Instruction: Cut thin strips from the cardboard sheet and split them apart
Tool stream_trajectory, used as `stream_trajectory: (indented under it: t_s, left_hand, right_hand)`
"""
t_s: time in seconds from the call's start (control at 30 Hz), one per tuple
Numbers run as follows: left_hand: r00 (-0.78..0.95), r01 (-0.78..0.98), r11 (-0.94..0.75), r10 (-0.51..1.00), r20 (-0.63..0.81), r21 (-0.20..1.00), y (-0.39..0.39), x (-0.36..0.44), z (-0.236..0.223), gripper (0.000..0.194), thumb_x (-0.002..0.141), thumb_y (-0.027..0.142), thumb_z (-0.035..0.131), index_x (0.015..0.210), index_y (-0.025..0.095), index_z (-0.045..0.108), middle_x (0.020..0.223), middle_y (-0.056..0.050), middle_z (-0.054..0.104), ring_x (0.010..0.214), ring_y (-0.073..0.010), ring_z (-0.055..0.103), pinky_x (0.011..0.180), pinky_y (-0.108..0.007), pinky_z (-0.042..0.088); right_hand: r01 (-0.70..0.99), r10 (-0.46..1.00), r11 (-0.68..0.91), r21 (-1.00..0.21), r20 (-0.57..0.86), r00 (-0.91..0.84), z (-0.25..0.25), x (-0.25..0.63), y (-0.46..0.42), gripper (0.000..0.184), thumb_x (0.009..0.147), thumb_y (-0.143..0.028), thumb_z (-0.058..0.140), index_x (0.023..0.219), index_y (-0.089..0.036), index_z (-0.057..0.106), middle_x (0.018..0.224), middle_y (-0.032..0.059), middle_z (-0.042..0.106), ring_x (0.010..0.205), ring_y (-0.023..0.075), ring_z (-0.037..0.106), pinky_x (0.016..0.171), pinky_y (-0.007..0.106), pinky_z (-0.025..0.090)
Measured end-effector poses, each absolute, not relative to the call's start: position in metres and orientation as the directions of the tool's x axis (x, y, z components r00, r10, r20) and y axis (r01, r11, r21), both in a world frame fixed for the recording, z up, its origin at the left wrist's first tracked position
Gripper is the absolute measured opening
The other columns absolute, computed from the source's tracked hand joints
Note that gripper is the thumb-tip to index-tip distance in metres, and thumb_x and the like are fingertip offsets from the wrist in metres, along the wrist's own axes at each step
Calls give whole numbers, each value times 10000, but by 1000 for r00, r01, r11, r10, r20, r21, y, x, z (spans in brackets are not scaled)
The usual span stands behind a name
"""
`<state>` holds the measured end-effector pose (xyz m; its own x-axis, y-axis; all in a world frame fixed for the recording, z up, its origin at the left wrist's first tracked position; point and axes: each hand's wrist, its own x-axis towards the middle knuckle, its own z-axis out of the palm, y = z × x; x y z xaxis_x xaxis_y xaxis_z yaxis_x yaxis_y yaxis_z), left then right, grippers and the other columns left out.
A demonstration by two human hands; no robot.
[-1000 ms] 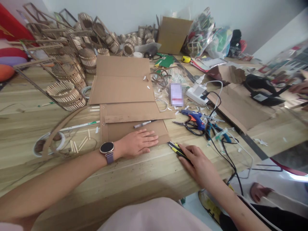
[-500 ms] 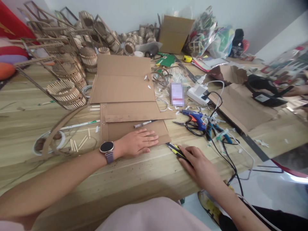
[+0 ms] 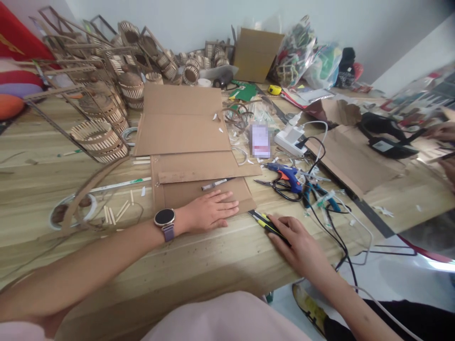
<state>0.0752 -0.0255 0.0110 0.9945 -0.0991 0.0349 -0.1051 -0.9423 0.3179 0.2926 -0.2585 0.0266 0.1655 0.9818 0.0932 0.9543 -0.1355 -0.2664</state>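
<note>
My left hand (image 3: 211,210) lies flat with fingers stretched out, pressing on the near cardboard sheet (image 3: 185,195). A watch (image 3: 164,218) is on that wrist. In my right hand (image 3: 296,239) is a yellow and black utility knife (image 3: 268,225), its blade tip right beside the sheet's near right corner. A pen (image 3: 215,184) rests on the cardboard just beyond my left fingers. Another folded cardboard piece (image 3: 185,132) lies farther back, with a narrower strip (image 3: 209,174) between.
Right of the cardboard lie a blue glue gun (image 3: 288,176), black-handled scissors (image 3: 280,189), pliers (image 3: 322,195) and a power strip (image 3: 291,141) with cords. Small stick baskets (image 3: 95,137) crowd the left and back. A co-worker's hand (image 3: 442,131) shows at the far right.
My left hand and the near cardboard have shifted slightly to the right. The right hand with the knife has also moved a little to the right. The camera view has tilted slightly.
</note>
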Motion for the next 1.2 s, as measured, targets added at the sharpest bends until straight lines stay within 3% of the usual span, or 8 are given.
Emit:
stream_trajectory:
  t_s: [0.23, 0.4, 1.2]
  left_hand:
    - [986, -166, -941, -161, 43, 294, -25, 82, 12, 537, 1053, 457, 209, 1504, 215, 370, 1568, -9, 362, 1509, -238, 152, 1229, -411, 64]
    - [985, -170, -940, -152, 81, 297, -26, 82, 11, 537, 1054, 439, 220, 1494, 178, 385, 1553, -34, 388, 1505, -236, 172, 1227, -421, 93]
    - [991, -131, -951, -121, 53, 280, -27, 82, 13, 521, 1054, 436, 222, 1500, 212, 374, 1565, -27, 369, 1498, -239, 200, 1218, -428, 105]
  right_hand:
    - [948, 982, -152, -279, 64, 176, 29, 300, -264, 445, 979, -430, 420, 1348, -230, 566, 1063, 110, 626, 989, 238, 638, 857, 379, 566]
    - [953, 981, -153, -263, 80, 179, 28, 293, -263, 445, 980, -413, 427, 1366, -228, 548, 1045, 104, 625, 982, 235, 635, 858, 378, 568]
    - [971, 985, -120, -207, 99, 143, 29, 281, -257, 435, 987, -403, 401, 1339, -209, 569, 1002, 111, 615, 935, 242, 634, 808, 378, 583]
